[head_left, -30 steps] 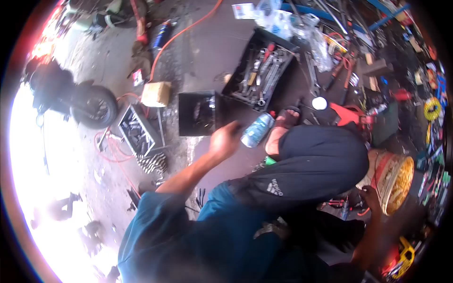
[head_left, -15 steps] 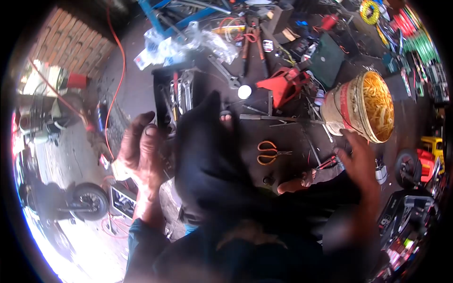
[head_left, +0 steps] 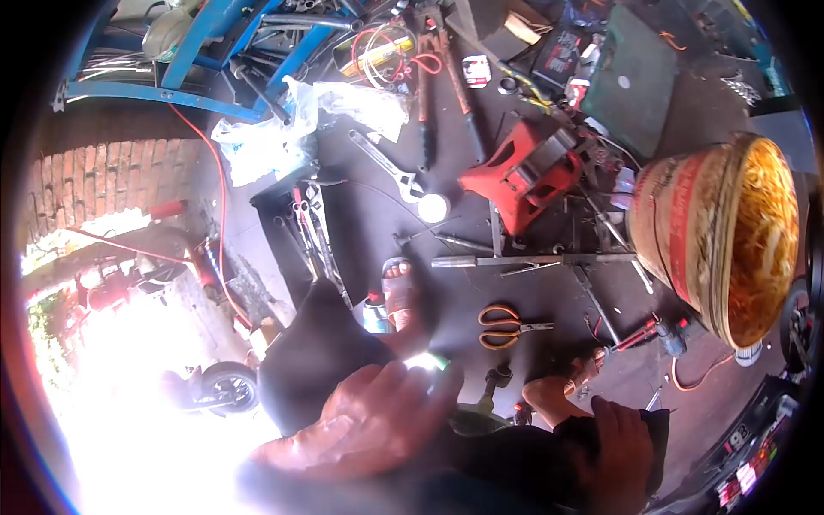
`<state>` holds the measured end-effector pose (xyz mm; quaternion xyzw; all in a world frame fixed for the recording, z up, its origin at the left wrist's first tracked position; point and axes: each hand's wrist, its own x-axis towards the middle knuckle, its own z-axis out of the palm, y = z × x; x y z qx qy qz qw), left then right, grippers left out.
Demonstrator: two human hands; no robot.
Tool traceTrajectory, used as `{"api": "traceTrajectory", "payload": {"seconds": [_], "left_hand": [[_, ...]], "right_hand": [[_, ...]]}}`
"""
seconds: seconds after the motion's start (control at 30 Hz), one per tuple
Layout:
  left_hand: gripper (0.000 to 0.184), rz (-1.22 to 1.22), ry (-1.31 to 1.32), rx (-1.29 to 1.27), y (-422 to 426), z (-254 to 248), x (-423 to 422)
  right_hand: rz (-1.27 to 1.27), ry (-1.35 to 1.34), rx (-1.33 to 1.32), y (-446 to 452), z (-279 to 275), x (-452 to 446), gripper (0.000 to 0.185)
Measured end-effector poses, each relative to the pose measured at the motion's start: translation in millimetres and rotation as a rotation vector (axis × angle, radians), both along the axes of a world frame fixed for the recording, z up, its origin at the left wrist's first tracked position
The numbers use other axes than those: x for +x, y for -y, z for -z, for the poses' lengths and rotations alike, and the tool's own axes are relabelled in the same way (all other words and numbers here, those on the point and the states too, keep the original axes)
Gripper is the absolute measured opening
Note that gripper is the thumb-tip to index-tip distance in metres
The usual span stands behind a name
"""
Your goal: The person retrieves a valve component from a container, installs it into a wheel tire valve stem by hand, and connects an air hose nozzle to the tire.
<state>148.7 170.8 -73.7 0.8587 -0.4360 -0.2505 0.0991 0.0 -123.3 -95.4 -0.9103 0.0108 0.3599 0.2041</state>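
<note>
My left hand is over my bent left leg, its fingers smeared by motion; whether it holds anything cannot be made out. Beside its fingertips is a bright glare with a green edge. Resting on the dark trouser cloth of my other knee, my right hand lies with its fingers stretched out and nothing visible in it. Orange-handled scissors lie on the floor between my feet. A can stands next to my left sandal, partly hidden by the leg.
A black tray of wrenches is at the left, near plastic bags. Ahead are an adjustable wrench, bolt cutters and a red stand. To the right, a large bucket holds yellowish material. Blue metal racking stands at upper left.
The view has turned to the right and come closer to the floor. My left hand has moved down over the leg. My right hand has moved from beside the bucket onto my knee.
</note>
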Motion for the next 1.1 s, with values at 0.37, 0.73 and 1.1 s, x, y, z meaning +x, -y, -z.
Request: {"api": "traceTrajectory", "payload": {"seconds": [0.37,0.73,1.1], "left_hand": [[0.016,-0.327,-0.256,0.066,7,-5,21],[0.033,-1.154,-0.6,-0.034,-83,-284,-9],[0.034,-1.122,-0.444,0.335,-279,-276,-54]], "right_hand": [[0.047,0.104,0.115,-3,16,35,0.049],[0.162,0.281,0.46,-74,-237,20,0.025],[1.373,-0.142,0.261,-15,-323,-73,0.026]]}}
